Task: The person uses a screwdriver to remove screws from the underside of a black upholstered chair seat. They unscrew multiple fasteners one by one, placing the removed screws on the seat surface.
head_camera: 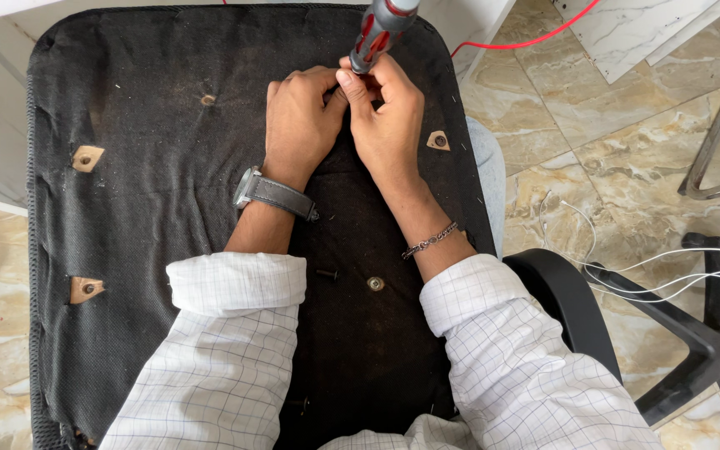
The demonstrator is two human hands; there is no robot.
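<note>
A black fabric-covered chair seat underside [143,167] lies flat in front of me, with several bolt holes in it. My right hand [387,112] grips the tip end of a red and grey screwdriver [379,29] that stands upright near the seat's far edge. My left hand [302,121] presses beside it, fingers curled against the right hand at the tool's tip. What lies under the fingers is hidden. I wear a wristwatch [272,192] on the left wrist and a chain bracelet [431,240] on the right.
A loose black screw [327,272] and a metal insert [375,283] sit on the seat between my forearms. A black armrest [560,292] and a chair star base [710,333] lie on the tiled floor at right, with white wires [668,279] and a red cable [535,37].
</note>
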